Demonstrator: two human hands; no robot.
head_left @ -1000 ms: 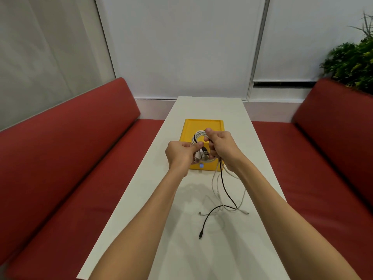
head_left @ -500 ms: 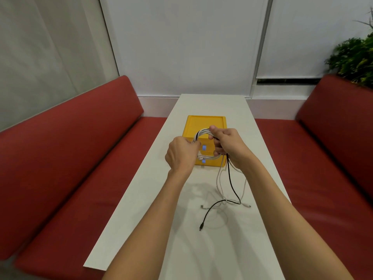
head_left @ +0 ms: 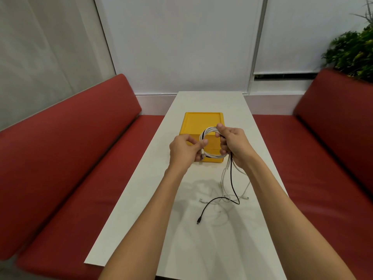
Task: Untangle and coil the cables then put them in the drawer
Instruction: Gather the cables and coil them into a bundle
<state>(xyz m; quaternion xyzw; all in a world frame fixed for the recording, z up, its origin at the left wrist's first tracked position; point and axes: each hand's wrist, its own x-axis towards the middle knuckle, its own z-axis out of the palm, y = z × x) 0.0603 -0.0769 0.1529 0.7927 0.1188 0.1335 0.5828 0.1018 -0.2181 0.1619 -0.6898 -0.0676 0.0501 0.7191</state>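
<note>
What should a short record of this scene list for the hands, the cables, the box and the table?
Left hand: pinches the left side of the coil
Right hand: grips the coil's right side
Coil: white and black cables, held above the table
Loose ends: black cable and white cables hang from the right hand onto the table
Yellow box: on the table behind the coil, drawers look shut

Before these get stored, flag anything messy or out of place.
The coil between the left hand and right hand is unfinished: black cable and white cable tails hang below it and sprawl loose on the table.
</note>
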